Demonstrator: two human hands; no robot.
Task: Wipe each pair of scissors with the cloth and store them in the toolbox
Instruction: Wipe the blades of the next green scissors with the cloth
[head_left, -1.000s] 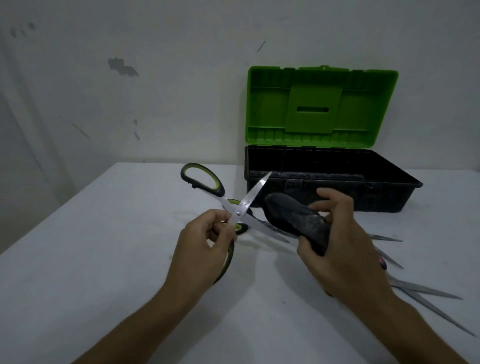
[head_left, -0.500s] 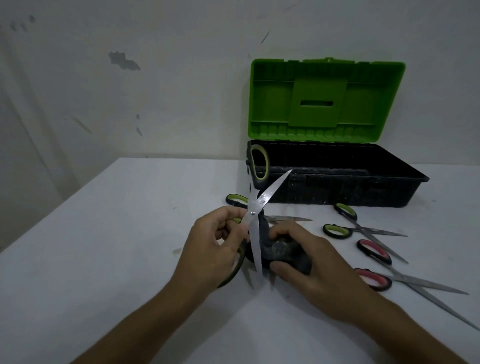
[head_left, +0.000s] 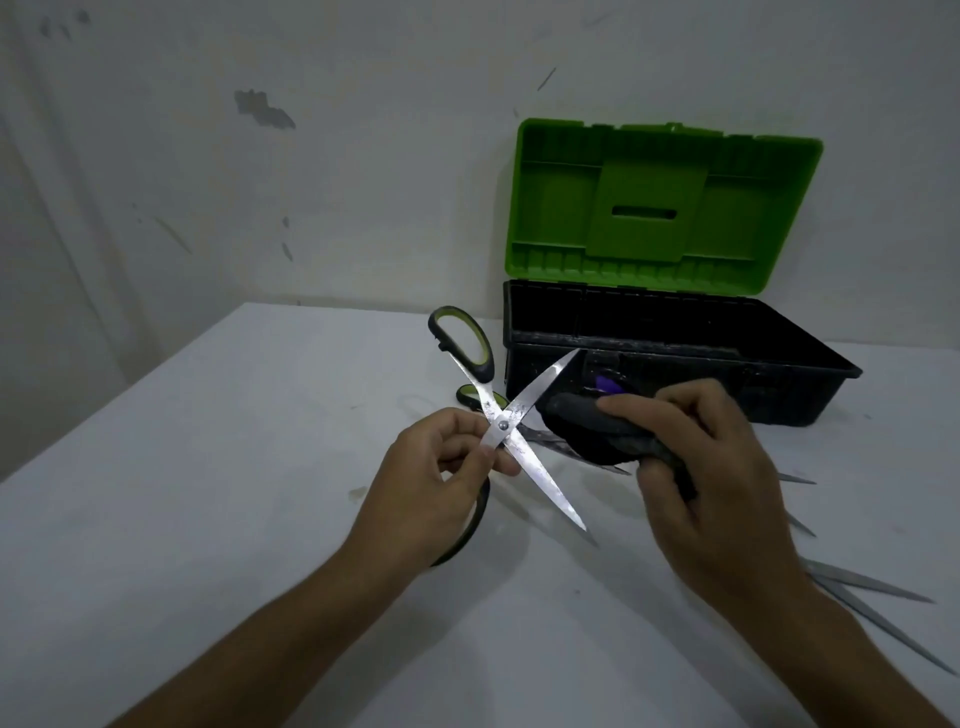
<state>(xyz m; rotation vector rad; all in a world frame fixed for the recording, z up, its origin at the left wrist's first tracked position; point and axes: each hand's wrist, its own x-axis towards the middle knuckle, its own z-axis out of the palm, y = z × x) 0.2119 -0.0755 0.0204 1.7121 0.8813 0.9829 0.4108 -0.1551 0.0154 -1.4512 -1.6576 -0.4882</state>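
We see the left hand (head_left: 441, 483) pinching a pair of scissors (head_left: 506, 423) near the pivot, thumb and fingers curled around the crossing point. The scissors are spread wide into an X, held up off the white table (head_left: 208, 519). One black-and-green handle loop points up and away, the other sits under the left palm. One blade tip points down toward the table, the other points up and right, toward the toolbox.

The right hand (head_left: 696, 467) grips a dark cloth (head_left: 597, 431), fingers wrapped over it and thumb below. The cloth sits just beside the upper-right blade; we cannot tell if it touches the metal.

The toolbox (head_left: 810, 364) stands at the back of the table by the wall, black tray, green lid (head_left: 660, 208) open and upright. What lies inside the tray is too dark to make out.

More scissors lie on the table. Another green-handled pair (head_left: 475, 397) sits behind the held one, just in front of the toolbox's left corner, mostly hidden. Several bare blade tips (head_left: 872, 587) stick out from behind the right hand and forearm, handles hidden.

The wall (head_left: 260, 156) behind is pale with a few dark marks.
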